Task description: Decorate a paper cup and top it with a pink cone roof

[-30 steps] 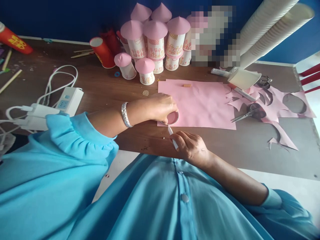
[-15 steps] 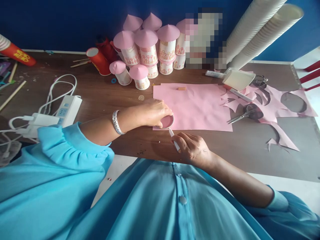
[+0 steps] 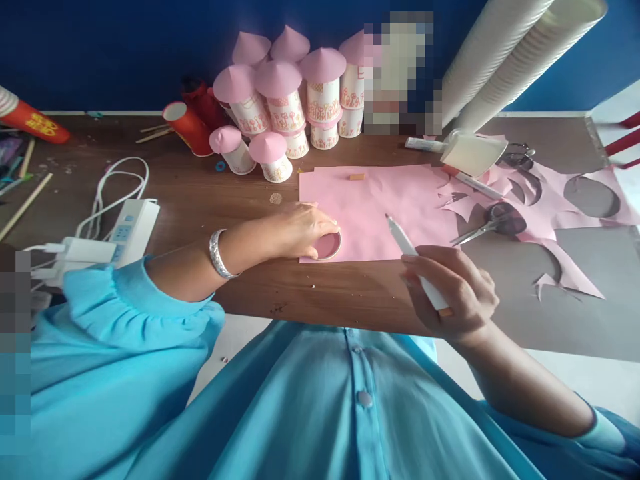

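My left hand [image 3: 307,232] is closed on a thin-rimmed ring [image 3: 339,248] and holds it flat on the front left part of a pink paper sheet [image 3: 370,213]. Pink shows inside the rim, and my fingers cover the ring's left side. In my right hand [image 3: 453,290] is a white marker pen [image 3: 413,258], raised above the table's front area. Its dark tip points up and left, away from the ring. A small brown cap [image 3: 357,177] lies on the paper near its far edge.
Several paper-cup houses with pink cone roofs [image 3: 279,79] stand at the back. Scissors [image 3: 487,227] and pink paper scraps [image 3: 560,200] lie to the right, near tall cup stacks [image 3: 493,60]. On the left are a power strip [image 3: 133,230] with cables and a red cup [image 3: 187,127].
My right hand has lifted the marker pen off the ring's lower edge and moved to the right and upward. My left hand still holds the ring on the paper.
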The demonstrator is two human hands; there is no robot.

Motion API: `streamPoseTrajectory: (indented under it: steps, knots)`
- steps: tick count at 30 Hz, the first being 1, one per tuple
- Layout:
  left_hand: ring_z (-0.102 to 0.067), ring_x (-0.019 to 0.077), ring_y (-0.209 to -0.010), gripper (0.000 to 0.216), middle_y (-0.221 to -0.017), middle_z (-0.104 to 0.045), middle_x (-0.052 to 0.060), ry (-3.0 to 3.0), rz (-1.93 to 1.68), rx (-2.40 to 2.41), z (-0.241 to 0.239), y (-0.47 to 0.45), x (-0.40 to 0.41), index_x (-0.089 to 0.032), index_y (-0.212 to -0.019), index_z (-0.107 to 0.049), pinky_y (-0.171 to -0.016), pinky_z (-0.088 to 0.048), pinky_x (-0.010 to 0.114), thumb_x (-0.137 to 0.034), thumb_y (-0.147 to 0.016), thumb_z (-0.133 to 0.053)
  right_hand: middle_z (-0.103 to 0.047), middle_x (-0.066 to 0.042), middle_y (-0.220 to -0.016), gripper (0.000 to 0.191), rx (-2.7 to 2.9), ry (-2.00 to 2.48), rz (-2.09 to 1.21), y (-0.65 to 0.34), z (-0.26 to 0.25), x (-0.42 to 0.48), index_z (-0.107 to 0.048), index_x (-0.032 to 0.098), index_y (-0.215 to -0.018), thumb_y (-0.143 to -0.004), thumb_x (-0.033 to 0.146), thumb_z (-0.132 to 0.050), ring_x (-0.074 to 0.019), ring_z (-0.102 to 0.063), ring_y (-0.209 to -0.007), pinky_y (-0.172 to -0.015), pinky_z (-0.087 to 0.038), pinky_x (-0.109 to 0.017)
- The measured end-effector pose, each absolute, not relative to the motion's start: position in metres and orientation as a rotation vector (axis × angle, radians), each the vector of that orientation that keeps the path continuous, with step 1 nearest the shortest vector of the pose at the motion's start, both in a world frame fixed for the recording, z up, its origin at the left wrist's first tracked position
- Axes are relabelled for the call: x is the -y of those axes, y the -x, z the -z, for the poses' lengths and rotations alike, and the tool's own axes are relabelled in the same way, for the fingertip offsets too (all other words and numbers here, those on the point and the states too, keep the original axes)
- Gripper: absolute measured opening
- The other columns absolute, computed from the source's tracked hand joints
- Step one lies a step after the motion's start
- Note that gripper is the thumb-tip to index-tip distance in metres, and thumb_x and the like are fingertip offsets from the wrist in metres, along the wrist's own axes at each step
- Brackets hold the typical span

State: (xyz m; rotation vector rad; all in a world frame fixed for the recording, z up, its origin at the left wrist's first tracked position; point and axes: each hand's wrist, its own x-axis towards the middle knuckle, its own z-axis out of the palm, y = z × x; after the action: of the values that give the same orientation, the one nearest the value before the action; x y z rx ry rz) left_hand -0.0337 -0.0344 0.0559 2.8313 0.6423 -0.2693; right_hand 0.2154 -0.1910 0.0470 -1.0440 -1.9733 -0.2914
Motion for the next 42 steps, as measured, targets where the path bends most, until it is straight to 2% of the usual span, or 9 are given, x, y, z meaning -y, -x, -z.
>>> streamPoseTrajectory:
  steps: [6, 13, 19, 24, 27, 30, 33, 37, 42]
  knots:
    - [-0.066, 0.0238, -0.132, 0.055, -0.143, -0.071, 0.003, -2.798, 0.355, -0.593, -0.064, 0.035, 0.036, -0.027, -0.138, -0.064, -0.117, -0.045, 0.038, -0.019, -0.085, -0.077, -0.073, -0.004, -0.085, 0.041, 1.995, 1.11, 0.245, -0.231, -0.042, 0.179, -0.061, 0.024, -0.132, -0.095, 0.005, -0.06, -0.0167, -0.068, -0.067, -0.059, -0.052, -0.027]
    - [-0.061, 0.0291, -0.137, 0.075, -0.149, -0.063, 0.013, -2.841, 0.136, -0.552, -0.051, 0.047, 0.036, -0.023, -0.142, -0.056, -0.115, -0.047, 0.042, -0.021, -0.075, -0.091, -0.072, -0.004, -0.086, 0.041, 2.063, 1.146, 0.211, -0.24, -0.031, 0.171, -0.062, 0.023, -0.128, -0.092, 0.002, -0.063, -0.0164, -0.065, -0.067, -0.057, -0.046, -0.028]
    - [-0.059, 0.0314, -0.136, 0.066, -0.145, -0.062, 0.016, -2.879, -0.192, -0.604, -0.051, 0.052, 0.032, -0.018, -0.143, -0.052, -0.116, -0.049, 0.048, -0.012, -0.082, -0.079, -0.073, -0.004, -0.087, 0.048, 2.062, 1.148, 0.195, -0.244, -0.028, 0.167, -0.061, 0.025, -0.135, -0.092, 0.002, -0.062, -0.0171, -0.065, -0.066, -0.055, -0.045, -0.028]
    - [-0.055, 0.0341, -0.14, 0.068, -0.147, -0.059, 0.013, -2.838, -0.421, -0.813, -0.07, 0.055, 0.012, -0.02, -0.144, -0.05, -0.123, -0.042, 0.056, -0.019, -0.082, -0.079, -0.074, -0.005, -0.085, 0.056, 2.056, 1.063, 0.231, -0.249, -0.034, 0.164, -0.058, 0.023, -0.145, -0.093, 0.004, -0.065, -0.0194, -0.069, -0.071, -0.061, -0.052, -0.03]
    - [-0.057, 0.0331, -0.138, 0.066, -0.144, -0.06, 0.014, -2.801, -0.517, -0.897, -0.065, 0.052, -0.005, -0.018, -0.14, -0.052, -0.12, -0.046, 0.053, -0.02, -0.08, -0.08, -0.073, -0.004, -0.085, 0.059, 2.04, 1.041, 0.299, -0.253, -0.039, 0.161, -0.058, 0.026, -0.147, -0.093, 0.003, -0.064, -0.0187, -0.069, -0.069, -0.058, -0.051, -0.03]
    - [-0.058, 0.0322, -0.136, 0.062, -0.143, -0.06, 0.016, -2.786, -0.5, -0.929, -0.048, 0.04, -0.018, -0.016, -0.138, -0.054, -0.118, -0.049, 0.051, -0.021, -0.081, -0.079, -0.073, -0.004, -0.091, 0.053, 1.995, 1.065, 0.309, -0.254, -0.043, 0.153, -0.064, 0.032, -0.141, -0.093, 0.007, -0.067, -0.0188, -0.07, -0.071, -0.058, -0.051, -0.03]
    - [-0.058, 0.0329, -0.139, 0.06, -0.145, -0.061, 0.018, -2.794, -0.408, -0.924, -0.032, 0.025, -0.024, -0.014, -0.138, -0.056, -0.119, -0.049, 0.05, -0.02, -0.082, -0.076, -0.073, -0.005, -0.094, 0.04, 1.922, 1.093, 0.173, -0.252, -0.046, 0.143, -0.07, 0.031, -0.13, -0.094, 0.013, -0.07, -0.0197, -0.07, -0.075, -0.063, -0.054, -0.032]
    - [-0.057, 0.0336, -0.143, 0.063, -0.154, -0.057, 0.018, -2.718, -0.291, -0.993, -0.024, 0.017, -0.027, -0.014, -0.145, -0.055, -0.12, -0.05, 0.051, -0.019, -0.085, -0.073, -0.071, -0.003, -0.091, 0.027, 1.809, 1.154, -0.159, -0.25, -0.044, 0.129, -0.071, 0.029, -0.121, -0.103, 0.016, -0.056, -0.0165, -0.068, -0.07, -0.065, -0.057, -0.032]
    - [-0.044, 0.0339, -0.155, 0.071, -0.164, -0.049, 0.018, -2.66, -0.238, -1.076, -0.029, 0.02, -0.029, -0.013, -0.152, -0.052, -0.129, -0.039, 0.052, -0.016, -0.084, -0.074, -0.071, -0.001, -0.099, 0.03, 1.554, 1.178, -0.569, -0.257, -0.025, 0.113, -0.055, 0.031, -0.138, -0.108, 0.03, -0.052, -0.0123, -0.065, -0.061, -0.062, -0.059, -0.032]
